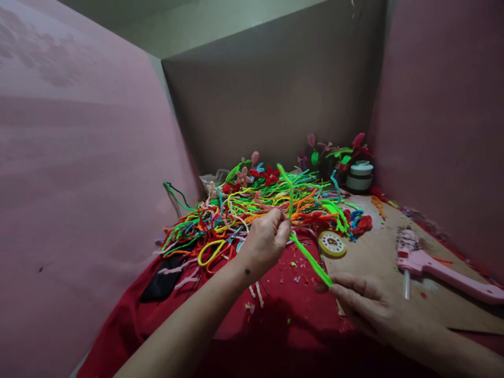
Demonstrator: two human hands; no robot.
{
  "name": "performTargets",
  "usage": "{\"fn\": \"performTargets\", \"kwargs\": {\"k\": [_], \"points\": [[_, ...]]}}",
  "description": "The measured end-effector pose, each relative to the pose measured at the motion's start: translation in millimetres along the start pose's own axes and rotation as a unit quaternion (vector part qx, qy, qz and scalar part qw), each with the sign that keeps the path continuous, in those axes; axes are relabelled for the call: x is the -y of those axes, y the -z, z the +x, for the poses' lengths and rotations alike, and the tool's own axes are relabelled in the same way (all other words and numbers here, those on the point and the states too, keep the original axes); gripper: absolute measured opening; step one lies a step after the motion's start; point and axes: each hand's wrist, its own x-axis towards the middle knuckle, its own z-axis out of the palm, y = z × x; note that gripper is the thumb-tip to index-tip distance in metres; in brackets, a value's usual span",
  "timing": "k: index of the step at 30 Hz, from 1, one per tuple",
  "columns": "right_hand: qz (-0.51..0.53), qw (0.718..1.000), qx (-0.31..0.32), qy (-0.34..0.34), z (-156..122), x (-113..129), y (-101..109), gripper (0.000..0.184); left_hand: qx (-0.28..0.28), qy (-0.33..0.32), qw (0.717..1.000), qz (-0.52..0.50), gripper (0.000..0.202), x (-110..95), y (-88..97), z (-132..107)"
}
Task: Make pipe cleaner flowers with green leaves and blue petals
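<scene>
Between my two hands stretches a bright green pipe cleaner (311,260), held above the red cloth. My left hand (264,239) is closed around it partway along, and a free length sticks up past the knuckles. The lower end is pinched between the thumb and fingers of my right hand (364,299). Behind my left hand lies a heap of many-coloured pipe cleaners (271,197). Yellow-handled scissors (212,253) lie at its near edge, partly covered by loose pieces. A round yellow-rimmed tape roll (333,244) sits just beyond the green strand.
A pink glue gun (437,265) lies on a brown board (378,257) at right. Toward the back stand a lidded jar (360,176) and pipe-cleaner flowers (270,175). A dark phone-like slab (161,283) rests on the red cloth (236,325) at left. Pink walls flank both sides.
</scene>
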Motion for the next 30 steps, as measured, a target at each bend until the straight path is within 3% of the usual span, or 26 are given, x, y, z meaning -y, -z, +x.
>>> {"fn": "performTargets", "kwargs": {"k": [2, 5, 10, 15, 22, 25, 26, 27, 28, 30], "points": [[0.052, 0.993, 0.095, -0.043, -1.5, 11.1, 5.2, 0.039, 0.02, -0.016, 0.999, -0.02, 0.018, -3.6, -1.6, -1.0], [0.146, 0.98, 0.135, 0.02, 3.8, 32.9, 7.3, 0.033, 0.035, -0.037, 0.998, -0.037, 0.018, -10.4, -3.2, -3.9], [0.207, 0.974, 0.064, 0.057, 25.3, 51.4, -2.2, 0.021, 0.043, -0.058, 0.997, -0.007, 0.016, -14.6, -10.7, -11.2], [0.172, 0.984, -0.016, 0.05, 35.6, 50.7, -7.3, 0.026, -0.024, -0.037, 0.996, 0.076, 0.015, -7.3, -13.4, -7.7], [0.154, 0.985, -0.077, 0.03, 40.6, 51.8, 1.4, 0.022, -0.063, 0.117, 0.985, -0.113, 0.031, 12.9, 6.9, 25.7], [0.177, 0.981, -0.069, 0.052, 50.2, 48.1, 10.5, 0.022, -0.056, 0.144, 0.943, -0.294, 0.022, 26.1, 27.6, 42.2], [0.191, 0.977, -0.06, 0.067, 54.1, 47.0, 13.9, 0.022, -0.079, 0.152, 0.913, -0.369, 0.016, 31.5, 35.2, 46.9], [0.207, 0.973, -0.051, 0.084, 57.8, 46.3, 17.3, 0.022, -0.139, 0.145, 0.876, -0.439, 0.015, 37.4, 41.8, 50.8], [0.225, 0.968, -0.042, 0.099, 61.3, 46.1, 20.2, 0.021, -0.174, 0.134, 0.86, -0.46, 0.015, 43.2, 46.6, 53.4], [0.257, 0.959, -0.031, 0.116, 66.8, 47.1, 24.2, 0.019, -0.187, 0.14, 0.848, -0.476, 0.017, 52.7, 47.0, 53.3]]}}
